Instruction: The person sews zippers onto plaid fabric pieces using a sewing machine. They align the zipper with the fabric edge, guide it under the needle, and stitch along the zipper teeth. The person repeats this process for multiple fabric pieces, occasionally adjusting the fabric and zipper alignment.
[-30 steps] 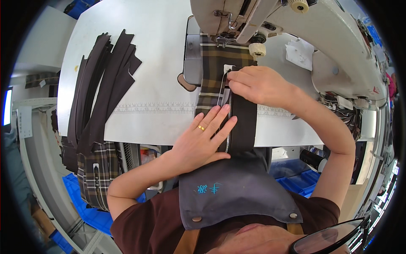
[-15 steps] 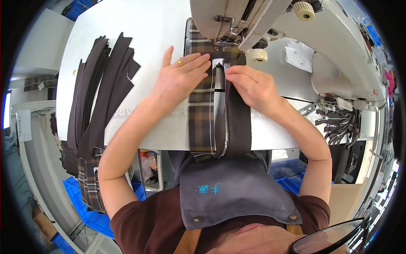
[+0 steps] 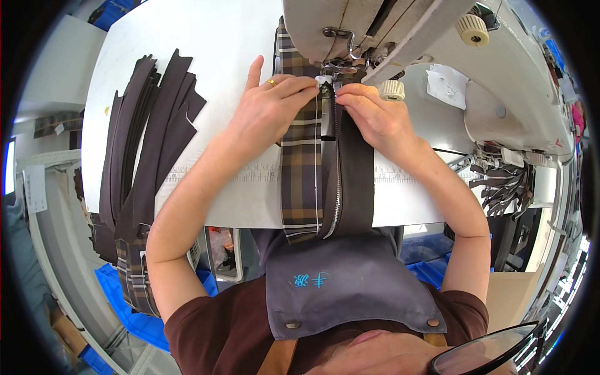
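A plaid fabric strip [image 3: 299, 181] with a dark brown band [image 3: 355, 187] and a metal zipper [image 3: 338, 200] lies lengthwise under the sewing machine's presser foot [image 3: 337, 67], hanging over the table edge. My left hand [image 3: 270, 109] has its fingertips together at the white piece [image 3: 324, 81] at the zipper's top, just before the foot, with the little finger raised. My right hand [image 3: 377, 123] pinches the zipper's upper end from the right, close beside the left fingertips. What lies under the fingertips is partly hidden.
Dark fabric strips [image 3: 150, 125] lie piled at the left of the white table [image 3: 219, 56], plaid pieces [image 3: 134, 275] hanging below them. Blue bins [image 3: 128, 312] sit underneath. The machine body [image 3: 512, 100] fills the upper right, with cut scraps [image 3: 506, 194] and crumpled white paper [image 3: 447, 87] nearby.
My left hand has moved from the lower zipper up to its top end. The strip has shifted toward the presser foot since half a second ago, and both hands have closed in there.
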Tool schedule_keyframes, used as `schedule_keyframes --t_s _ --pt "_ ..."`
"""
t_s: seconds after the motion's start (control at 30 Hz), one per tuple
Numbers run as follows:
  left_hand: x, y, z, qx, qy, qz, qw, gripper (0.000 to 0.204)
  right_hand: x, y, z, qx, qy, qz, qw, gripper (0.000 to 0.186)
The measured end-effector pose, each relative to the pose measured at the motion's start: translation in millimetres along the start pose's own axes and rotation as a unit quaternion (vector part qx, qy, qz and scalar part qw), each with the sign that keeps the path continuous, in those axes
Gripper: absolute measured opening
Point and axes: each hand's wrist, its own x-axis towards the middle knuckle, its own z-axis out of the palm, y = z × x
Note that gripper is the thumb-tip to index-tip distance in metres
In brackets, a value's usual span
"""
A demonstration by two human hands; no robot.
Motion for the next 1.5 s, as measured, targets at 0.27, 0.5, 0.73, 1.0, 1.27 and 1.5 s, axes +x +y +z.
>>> schedule_keyframes --t_s 0.27,0.5,0.73,1.0,1.27,1.5 --pt "-2 -1 4 0.001 0.035 0.000 0.999 0.019 8 -3 8 -0.026 0.025 -0.029 0.999 0.023" --pt "2 2 2 -0.019 0.017 -0.005 1.000 0.021 1 0 6 -0.053 0.000 -0.017 0.998 0.022" --pt "2 3 3 -0.009 0.006 0.000 1.000 0.023 2 -1 3 -0.049 0.010 -0.022 0.999 0.021" --pt "5 9 4 0.046 -0.002 0.028 0.999 0.033 3 -2 4 -0.051 0.010 -0.020 0.998 0.021" --pt "1 3 -1 0.032 -0.016 0.013 0.999 0.030 5 -3 9 -0.086 0.003 -0.025 0.996 0.022" --pt "3 3 3 -0.007 -0.017 0.011 1.000 0.028 3 -4 3 -0.056 -0.002 -0.015 0.998 0.025"
